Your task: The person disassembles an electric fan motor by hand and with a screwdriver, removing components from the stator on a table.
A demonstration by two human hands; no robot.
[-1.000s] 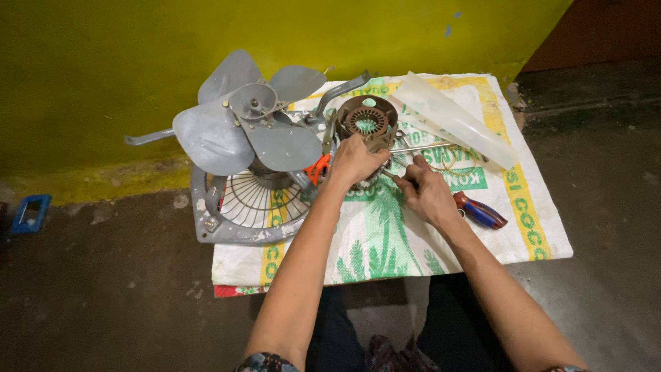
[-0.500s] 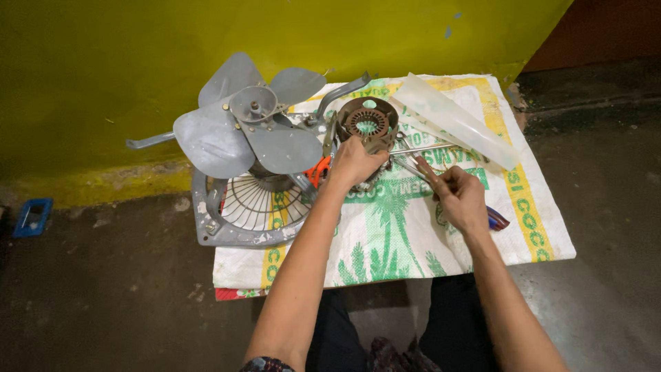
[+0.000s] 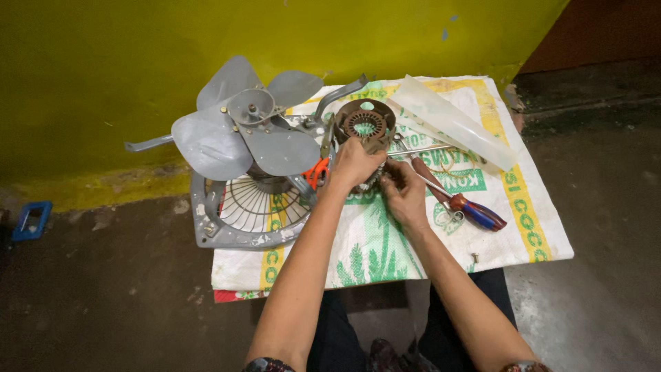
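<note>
A round brown motor stator [image 3: 365, 122] with copper windings stands on a printed woven sack [image 3: 496, 227]. My left hand [image 3: 353, 162] grips its near side. My right hand [image 3: 405, 195] is pressed against the lower front of the stator, fingers curled at its base; what they pinch is hidden. A screwdriver with a red and blue handle [image 3: 475, 211] lies on the sack just right of my right hand. To the left stands a grey metal fan blade assembly [image 3: 241, 131] on a wire grille frame [image 3: 237, 210].
A clear plastic sheet [image 3: 451, 120] lies at the back right of the sack. Orange-handled pliers [image 3: 315, 171] rest beside the grille. A small screw [image 3: 474, 257] sits near the sack's front right. A yellow wall stands behind; a blue object [image 3: 31, 219] lies on the floor at the far left.
My right hand moved right toward the screwdriver, then came back left to the stator's base. The screwdriver now lies on the sack. My left hand stayed on the stator.
</note>
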